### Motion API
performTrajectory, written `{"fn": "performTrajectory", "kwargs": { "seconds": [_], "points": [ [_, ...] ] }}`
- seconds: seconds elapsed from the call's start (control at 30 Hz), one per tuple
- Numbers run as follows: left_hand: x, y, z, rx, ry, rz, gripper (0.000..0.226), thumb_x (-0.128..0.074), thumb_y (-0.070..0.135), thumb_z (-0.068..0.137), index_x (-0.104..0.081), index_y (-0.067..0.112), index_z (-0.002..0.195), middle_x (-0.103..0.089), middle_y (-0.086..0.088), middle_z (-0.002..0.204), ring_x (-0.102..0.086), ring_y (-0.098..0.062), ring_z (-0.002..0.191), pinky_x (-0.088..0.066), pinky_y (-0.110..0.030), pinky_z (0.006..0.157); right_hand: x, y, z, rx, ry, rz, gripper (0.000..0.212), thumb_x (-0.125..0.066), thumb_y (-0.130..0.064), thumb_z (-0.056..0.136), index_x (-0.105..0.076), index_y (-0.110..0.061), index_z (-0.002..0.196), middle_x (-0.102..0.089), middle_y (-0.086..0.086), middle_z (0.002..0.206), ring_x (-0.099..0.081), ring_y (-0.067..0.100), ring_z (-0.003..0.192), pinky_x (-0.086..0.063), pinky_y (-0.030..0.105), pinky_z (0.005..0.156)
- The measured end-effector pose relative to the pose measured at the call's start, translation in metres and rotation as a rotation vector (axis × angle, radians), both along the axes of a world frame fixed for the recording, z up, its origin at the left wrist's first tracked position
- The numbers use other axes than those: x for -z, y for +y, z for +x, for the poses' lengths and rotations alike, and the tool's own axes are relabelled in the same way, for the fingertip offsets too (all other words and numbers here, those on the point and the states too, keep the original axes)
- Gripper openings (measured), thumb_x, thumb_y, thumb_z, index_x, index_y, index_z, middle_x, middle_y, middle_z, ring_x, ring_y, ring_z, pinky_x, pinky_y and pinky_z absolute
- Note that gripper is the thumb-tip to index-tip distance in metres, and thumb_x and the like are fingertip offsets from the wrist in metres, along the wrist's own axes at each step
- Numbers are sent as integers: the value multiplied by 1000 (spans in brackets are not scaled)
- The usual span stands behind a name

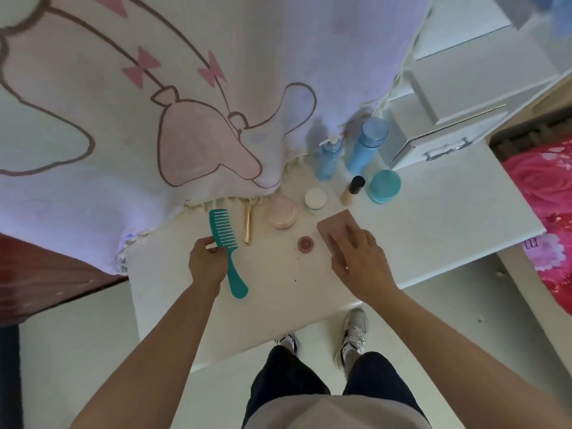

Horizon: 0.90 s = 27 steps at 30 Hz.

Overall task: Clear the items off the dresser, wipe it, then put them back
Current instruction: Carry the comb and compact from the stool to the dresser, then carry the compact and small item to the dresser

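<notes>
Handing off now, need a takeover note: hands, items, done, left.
Left hand grips comb. Right hand rests flat on pink palette.
On dresser: pump bottle, blue bottle, teal jar, foundation, white jar, pink jar, gold tool, red pot.
Done: nothing off the dresser yet.
Left: clear everything, wipe, put back.

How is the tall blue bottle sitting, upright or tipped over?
Upright. The tall blue bottle stands on its base on the dresser, cap on top, beside the pump bottle.
</notes>
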<state>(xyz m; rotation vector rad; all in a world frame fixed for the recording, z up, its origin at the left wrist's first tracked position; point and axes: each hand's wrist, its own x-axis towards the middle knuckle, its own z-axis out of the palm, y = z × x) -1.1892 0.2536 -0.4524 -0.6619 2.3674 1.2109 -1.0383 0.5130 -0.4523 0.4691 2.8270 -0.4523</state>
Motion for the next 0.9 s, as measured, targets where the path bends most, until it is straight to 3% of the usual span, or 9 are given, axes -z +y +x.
{"fn": "performTrajectory", "kwargs": {
  "seconds": [0.1,0.17,0.37,0.53,0.63,0.73,0.83,0.9],
  "points": [
    [17,-3,-20,107,9,-94,35,-66,19,88,-56,16,121,-68,-6,103,-64,-18,80,-51,-26,60,16,-11,-7,49,-59,-8,54,-54,-35,93,-42,-21,144,-29,15,152,-36,37,130,-46,48,96],
    [25,-9,-29,246,47,-200,31,-62,18,89,-58,15,120,-68,-6,101,-61,-18,78,-44,-23,58,23,-16,-9,76,-83,15,57,-55,-35,92,-40,-22,146,-27,16,153,-34,38,134,-41,49,103],
    [19,-20,-33,437,55,-299,39,-56,25,93,-52,14,131,-57,-15,119,-59,-30,99,-52,-40,80,18,-26,-14,123,-110,65,64,-55,-48,90,-40,-17,145,-29,17,152,-29,43,138,-32,52,110],
    [-10,-29,-16,587,224,-549,52,-45,37,98,-40,13,144,-36,-16,150,-27,-33,139,-30,-51,109,-10,-20,-24,-23,-87,112,55,-38,-43,96,-28,-27,148,-26,17,154,-24,37,142,-30,46,114],
    [-40,-28,0,584,327,-599,55,-41,39,99,-37,13,147,-24,-17,157,-16,-34,146,-18,-53,116,-31,-18,-34,-134,-61,118,50,-33,-44,98,-32,-25,144,-25,14,155,-21,33,145,-31,44,113],
    [-74,-30,28,529,486,-635,50,-42,35,100,-44,9,143,-28,-23,154,-22,-40,144,-22,-59,112,-48,-23,-44,-212,15,50,53,-42,-44,98,-38,-20,144,-26,15,156,-28,33,142,-35,46,111],
    [-103,-43,74,438,580,-765,53,-41,37,96,-49,7,139,-34,-26,150,-29,-43,140,-25,-63,108,-59,-36,-51,-377,66,85,57,-42,-45,97,-33,-24,148,-24,12,159,-30,29,143,-38,46,106],
    [-120,-58,110,393,582,-842,55,-38,39,97,-49,7,139,-34,-26,150,-29,-43,140,-27,-63,108,-66,-52,-51,-472,72,38,60,-41,-47,98,-28,-22,151,-21,13,159,-27,30,144,-33,45,111]
  ]
}}
